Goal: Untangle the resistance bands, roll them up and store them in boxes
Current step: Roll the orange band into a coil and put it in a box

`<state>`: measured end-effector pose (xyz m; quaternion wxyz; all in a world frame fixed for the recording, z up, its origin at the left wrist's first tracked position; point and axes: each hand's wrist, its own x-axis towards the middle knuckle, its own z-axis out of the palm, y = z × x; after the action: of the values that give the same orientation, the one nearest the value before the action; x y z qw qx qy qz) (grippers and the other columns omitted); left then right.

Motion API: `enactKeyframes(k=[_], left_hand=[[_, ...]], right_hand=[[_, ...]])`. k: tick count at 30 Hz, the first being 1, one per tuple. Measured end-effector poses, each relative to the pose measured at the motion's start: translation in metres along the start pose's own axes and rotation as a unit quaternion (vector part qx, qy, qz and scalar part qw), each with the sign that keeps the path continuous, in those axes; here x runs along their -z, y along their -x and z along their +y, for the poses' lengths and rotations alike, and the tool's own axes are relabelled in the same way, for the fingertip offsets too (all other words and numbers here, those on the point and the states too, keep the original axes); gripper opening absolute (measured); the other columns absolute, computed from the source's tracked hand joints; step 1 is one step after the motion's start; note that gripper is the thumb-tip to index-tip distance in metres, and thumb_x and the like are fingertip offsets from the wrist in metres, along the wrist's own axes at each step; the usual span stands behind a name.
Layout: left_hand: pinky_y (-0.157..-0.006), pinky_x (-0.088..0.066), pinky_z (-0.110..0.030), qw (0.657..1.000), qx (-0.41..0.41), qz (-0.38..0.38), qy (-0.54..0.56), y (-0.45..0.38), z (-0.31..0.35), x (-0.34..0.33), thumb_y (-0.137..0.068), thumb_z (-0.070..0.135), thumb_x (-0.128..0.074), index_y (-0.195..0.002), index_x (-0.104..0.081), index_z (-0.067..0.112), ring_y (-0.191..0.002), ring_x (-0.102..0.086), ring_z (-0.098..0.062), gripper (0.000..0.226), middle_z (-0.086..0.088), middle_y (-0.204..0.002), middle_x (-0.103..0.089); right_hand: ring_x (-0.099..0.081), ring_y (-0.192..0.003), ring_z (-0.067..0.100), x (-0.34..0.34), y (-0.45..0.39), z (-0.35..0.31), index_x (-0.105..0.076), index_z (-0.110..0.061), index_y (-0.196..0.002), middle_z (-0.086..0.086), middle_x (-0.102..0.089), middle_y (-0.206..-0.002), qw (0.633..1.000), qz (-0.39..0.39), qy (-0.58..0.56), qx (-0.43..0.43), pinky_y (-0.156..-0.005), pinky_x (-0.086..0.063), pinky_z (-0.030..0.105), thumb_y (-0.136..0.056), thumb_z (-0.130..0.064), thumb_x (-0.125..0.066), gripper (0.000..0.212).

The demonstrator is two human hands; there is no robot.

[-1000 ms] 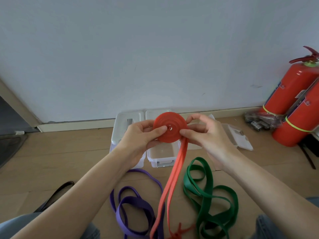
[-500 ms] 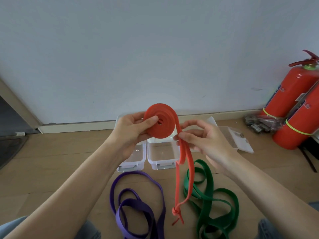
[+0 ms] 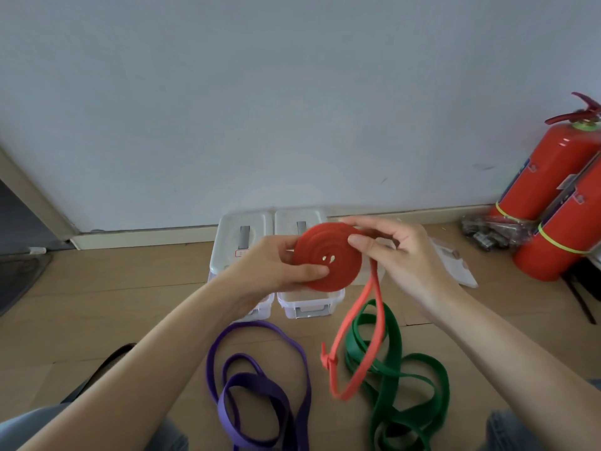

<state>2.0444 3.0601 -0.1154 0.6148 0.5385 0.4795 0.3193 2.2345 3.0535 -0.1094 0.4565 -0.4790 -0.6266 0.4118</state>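
Red band (image 3: 328, 257) coil face-on between both hands, tail downward

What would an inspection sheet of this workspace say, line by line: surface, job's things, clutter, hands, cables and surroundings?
Surface: wooden floor, the bands lie on it.
Job's things: red band mostly rolled into a flat coil, its knotted tail hangs loose; purple band and green band unrolled on the floor; two clear boxes by the wall, lids behind them.
Clutter: black strap on the left; a plastic bag with dark items on the right.
Hands: left hand holds the coil; right hand pinches its edge.
Cables: nothing seen.
Surroundings: pale wall; two red fire extinguishers at right.
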Motion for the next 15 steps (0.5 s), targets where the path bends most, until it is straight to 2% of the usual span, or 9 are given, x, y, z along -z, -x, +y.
enactKeyframes(k=[2,4,7,9,12,15], left_hand=[[-0.074,-0.057,-0.023,1.000,0.000,-0.012,0.019,0.001,0.001,-0.003,-0.077,0.005,-0.071,-0.101,-0.067,0.013,-0.087,-0.071,-0.019,0.026,-0.007,-0.094,-0.074],[-0.067,-0.056,-0.021,0.998,-0.014,0.010,0.062,0.000,0.003,-0.003,-0.075,0.003,-0.070,-0.098,-0.067,0.010,-0.084,-0.071,-0.018,0.024,-0.006,-0.091,-0.074],[-0.064,-0.055,-0.020,0.986,-0.031,0.057,0.155,-0.002,0.008,0.004,-0.068,0.007,-0.070,-0.096,-0.066,0.007,-0.078,-0.071,-0.016,0.029,-0.006,-0.086,-0.074],[-0.065,-0.056,-0.021,0.972,-0.039,0.076,0.218,-0.004,0.008,0.005,-0.064,0.011,-0.069,-0.096,-0.066,0.006,-0.080,-0.071,-0.016,0.033,-0.008,-0.089,-0.074],[-0.067,-0.056,-0.022,0.959,-0.037,0.086,0.267,-0.006,0.004,-0.001,-0.065,0.013,-0.069,-0.101,-0.065,0.003,-0.085,-0.071,-0.018,0.038,-0.012,-0.096,-0.073],[-0.069,-0.056,-0.022,0.953,-0.041,0.087,0.287,-0.006,-0.001,-0.008,-0.068,0.011,-0.068,-0.105,-0.063,0.000,-0.088,-0.071,-0.018,0.039,-0.015,-0.101,-0.071]], right_hand=[[-0.066,-0.087,0.002,0.000,0.000,0.000,-0.069,-0.025,-0.100,-0.008,-0.072,-0.094,1.000,-0.004,-0.023,-0.002,-0.074,-0.049,0.010,-0.085,-0.010,-0.064,0.022],[-0.068,-0.083,0.011,0.002,0.001,0.001,-0.069,-0.025,-0.101,-0.001,-0.073,-0.088,0.997,0.000,-0.072,-0.022,-0.074,-0.054,0.019,-0.083,-0.010,-0.065,0.023],[-0.069,-0.077,0.023,0.003,0.002,0.003,-0.060,-0.012,-0.102,0.010,-0.072,-0.086,0.991,0.009,-0.125,-0.053,-0.074,-0.058,0.030,-0.078,-0.009,-0.068,0.025],[-0.070,-0.076,0.027,0.000,0.003,0.005,-0.054,-0.004,-0.100,0.014,-0.072,-0.086,0.986,-0.008,-0.153,-0.062,-0.073,-0.058,0.032,-0.078,-0.007,-0.067,0.026],[-0.071,-0.082,0.028,-0.010,0.006,0.007,-0.051,0.000,-0.104,0.014,-0.073,-0.088,0.987,-0.032,-0.149,-0.054,-0.079,-0.057,0.034,-0.077,-0.015,-0.068,0.035],[-0.071,-0.082,0.024,-0.013,0.005,0.009,-0.052,-0.004,-0.104,0.010,-0.074,-0.086,0.990,-0.010,-0.137,-0.042,-0.079,-0.057,0.032,-0.071,-0.023,-0.071,0.043]])
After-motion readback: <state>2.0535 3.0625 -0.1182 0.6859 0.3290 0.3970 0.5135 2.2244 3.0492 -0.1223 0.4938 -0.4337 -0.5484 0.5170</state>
